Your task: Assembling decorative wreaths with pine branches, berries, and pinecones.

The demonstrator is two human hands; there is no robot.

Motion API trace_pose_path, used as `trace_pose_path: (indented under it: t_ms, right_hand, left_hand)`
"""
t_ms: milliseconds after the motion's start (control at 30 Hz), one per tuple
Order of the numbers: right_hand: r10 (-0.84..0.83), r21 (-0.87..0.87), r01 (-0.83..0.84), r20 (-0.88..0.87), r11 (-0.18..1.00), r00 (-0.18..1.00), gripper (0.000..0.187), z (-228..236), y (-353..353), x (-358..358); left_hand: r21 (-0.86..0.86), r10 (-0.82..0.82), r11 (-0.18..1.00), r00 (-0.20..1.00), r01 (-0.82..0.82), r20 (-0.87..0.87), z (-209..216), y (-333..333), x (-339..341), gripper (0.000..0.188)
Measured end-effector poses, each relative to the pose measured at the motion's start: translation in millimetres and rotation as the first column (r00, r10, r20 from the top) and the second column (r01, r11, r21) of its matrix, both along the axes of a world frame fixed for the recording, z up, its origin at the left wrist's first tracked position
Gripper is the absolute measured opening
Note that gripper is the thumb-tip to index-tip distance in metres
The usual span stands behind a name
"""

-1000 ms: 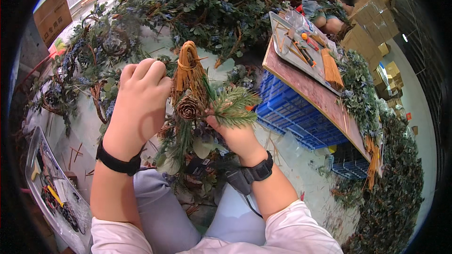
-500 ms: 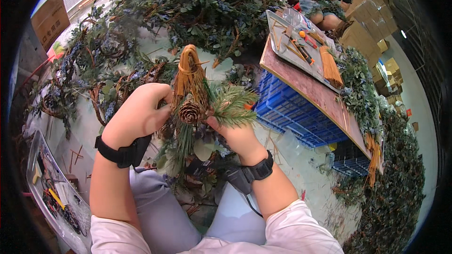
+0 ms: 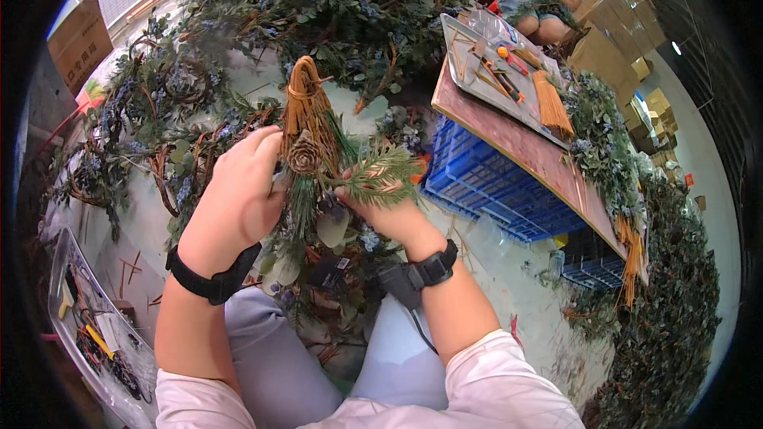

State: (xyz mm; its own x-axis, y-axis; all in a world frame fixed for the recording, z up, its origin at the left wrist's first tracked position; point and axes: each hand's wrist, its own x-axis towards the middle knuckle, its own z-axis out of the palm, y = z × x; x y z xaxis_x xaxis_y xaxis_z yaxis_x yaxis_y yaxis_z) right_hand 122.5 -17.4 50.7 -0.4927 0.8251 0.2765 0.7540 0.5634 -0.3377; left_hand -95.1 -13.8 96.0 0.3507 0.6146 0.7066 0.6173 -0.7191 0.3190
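Observation:
A greenery swag of twigs, pine needles and grey-green leaves hangs between my knees, with a bound loop of brown twigs at its top. A pinecone sits on its front, just below the binding. My left hand is closed on the swag's left side beside the pinecone, the back of the hand turned up and the fingertips partly hidden. From the right, my right hand pinches the stems below a green pine sprig, which covers part of its fingers. A small dark tag shows among the lower leaves.
A board on blue crates stands at right, bearing a grey tray with tools and a twig bundle. Piled garlands lie ahead. A tool bin is at lower left. Another person sits at far right.
My left hand has turned, its fingers now pointing more upward along the swag. The swag's top and pinecone have shifted slightly up and left; the right hand has moved a little left.

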Motion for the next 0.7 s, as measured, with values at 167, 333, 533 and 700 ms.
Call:
trace_pose_path:
  t_ms: [167,333,533,700]
  right_hand:
    - [0.034,-0.38,-0.125,-0.238,0.916,0.971,0.025,-19,11,23]
    - [-0.037,-0.514,-0.109,-0.266,0.851,0.963,0.031,-123,48,76]
    - [0.138,-0.246,-0.328,-0.57,0.912,0.81,0.018,-53,43,38]
    - [-0.605,-0.604,-0.044,-0.796,0.796,-0.018,0.024,-13,37,66]
  left_hand:
    - [-0.29,0.154,0.932,0.961,-0.219,-0.23,-4,-10,-16,0.021]
    - [-0.621,-0.095,0.706,0.825,-0.339,-0.557,10,-11,-4,0.031]
    - [-0.774,-0.321,0.589,0.812,-0.231,-0.487,18,-19,-9,0.03]
    - [-0.891,-0.38,0.453,0.907,0.013,-0.179,4,-8,-5,0.046]
